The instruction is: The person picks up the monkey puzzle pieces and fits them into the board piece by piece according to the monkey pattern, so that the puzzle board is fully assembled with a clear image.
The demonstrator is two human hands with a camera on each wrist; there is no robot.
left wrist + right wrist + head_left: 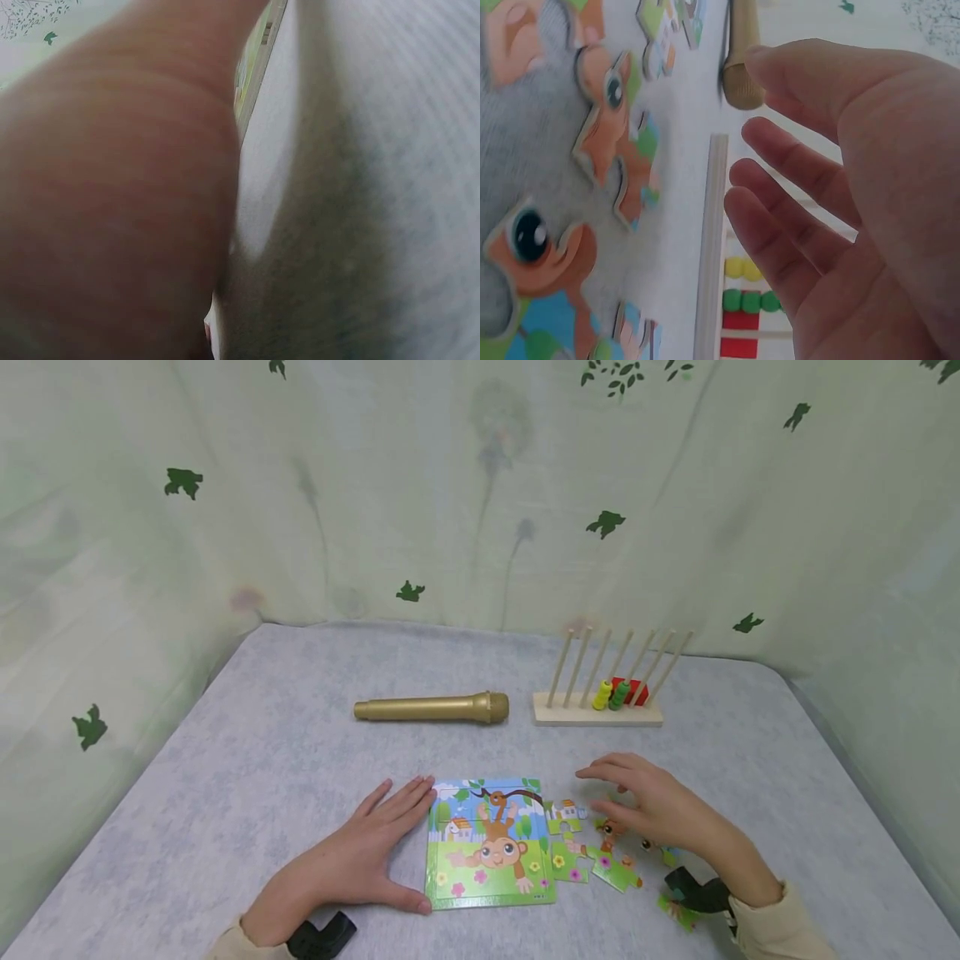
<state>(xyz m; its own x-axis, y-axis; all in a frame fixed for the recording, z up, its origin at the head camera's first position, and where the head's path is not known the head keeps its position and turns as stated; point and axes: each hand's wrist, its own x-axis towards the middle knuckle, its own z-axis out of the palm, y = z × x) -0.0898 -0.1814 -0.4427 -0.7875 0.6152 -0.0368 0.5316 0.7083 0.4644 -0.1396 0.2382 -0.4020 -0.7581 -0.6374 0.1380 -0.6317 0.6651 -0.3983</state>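
Note:
A square puzzle board (487,860) with a monkey picture lies flat on the table. My left hand (367,852) rests at its left edge, fingers spread toward the top corner and thumb at the bottom corner. Loose puzzle pieces (617,868) lie scattered to the right of the board. My right hand (648,797) hovers over them, fingers apart and slightly bent, holding nothing. In the right wrist view, a piece with a printed eye (547,259) lies below the hand. The left wrist view is mostly filled by the left wrist (120,187).
A gold toy microphone (431,707) lies behind the board. To its right stands a wooden peg rack (598,717) with upright rods, yellow and green beads (619,695) and a red block (639,692). A leaf-patterned curtain (450,510) surrounds the table.

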